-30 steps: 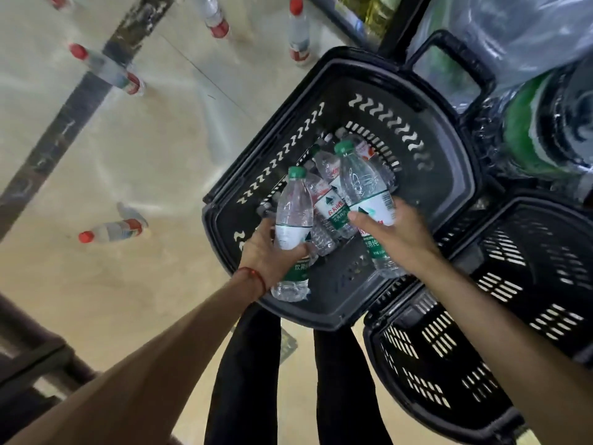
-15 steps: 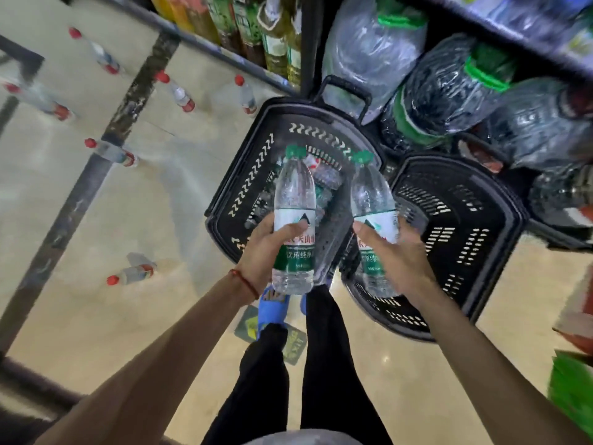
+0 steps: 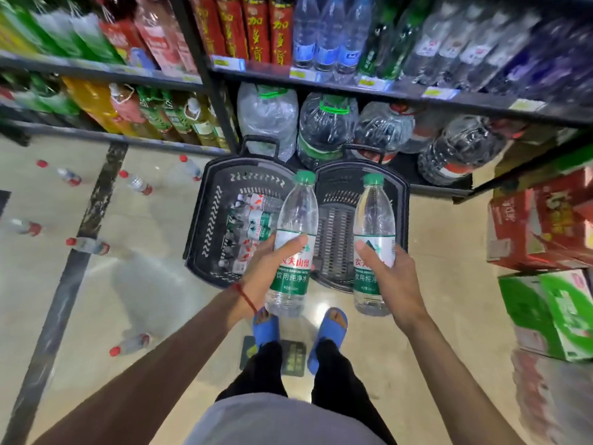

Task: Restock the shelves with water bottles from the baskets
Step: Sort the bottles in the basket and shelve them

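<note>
Raised clear of the basket (image 3: pixel 205 226) now, your left grip (image 3: pixel 261 274) holds the left bottle (image 3: pixel 295 216), your right grip (image 3: pixel 396 281) the right bottle (image 3: pixel 373 216).

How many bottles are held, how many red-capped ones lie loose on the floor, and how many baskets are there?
Green-capped bottles held: 2, one in the left hand, one in the right hand.
Red-capped bottles on the floor: 6.
Black baskets: 2.
Total: 10.
</note>
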`<action>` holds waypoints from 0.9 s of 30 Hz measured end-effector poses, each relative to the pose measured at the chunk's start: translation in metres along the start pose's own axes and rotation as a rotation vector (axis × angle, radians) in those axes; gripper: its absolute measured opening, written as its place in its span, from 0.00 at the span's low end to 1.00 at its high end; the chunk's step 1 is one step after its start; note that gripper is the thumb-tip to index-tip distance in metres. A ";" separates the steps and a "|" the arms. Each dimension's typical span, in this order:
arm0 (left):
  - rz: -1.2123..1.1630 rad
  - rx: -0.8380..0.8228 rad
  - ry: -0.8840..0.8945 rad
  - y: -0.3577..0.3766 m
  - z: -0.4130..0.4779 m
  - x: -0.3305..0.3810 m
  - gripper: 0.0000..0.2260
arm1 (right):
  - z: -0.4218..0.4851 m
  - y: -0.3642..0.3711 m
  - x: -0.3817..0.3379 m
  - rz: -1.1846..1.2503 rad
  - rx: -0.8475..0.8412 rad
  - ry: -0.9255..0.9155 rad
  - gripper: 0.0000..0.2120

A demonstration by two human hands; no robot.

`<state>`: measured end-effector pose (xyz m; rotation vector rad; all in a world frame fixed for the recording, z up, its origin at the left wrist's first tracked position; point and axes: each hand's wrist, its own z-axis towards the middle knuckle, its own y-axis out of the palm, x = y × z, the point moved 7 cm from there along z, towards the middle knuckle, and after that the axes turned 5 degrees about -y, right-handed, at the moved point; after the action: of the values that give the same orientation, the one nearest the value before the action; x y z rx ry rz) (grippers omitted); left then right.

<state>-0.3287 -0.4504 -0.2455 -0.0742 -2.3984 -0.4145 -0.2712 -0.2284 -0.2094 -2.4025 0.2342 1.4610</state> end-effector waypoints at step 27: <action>0.192 -0.234 0.305 0.407 -0.020 0.058 0.24 | -0.037 -0.389 -0.077 0.146 0.126 -0.239 0.14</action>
<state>-0.2936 -0.0741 -0.0816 -0.3202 -2.0149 -0.5699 -0.1593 0.1204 -0.0541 -2.1264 0.4379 1.7259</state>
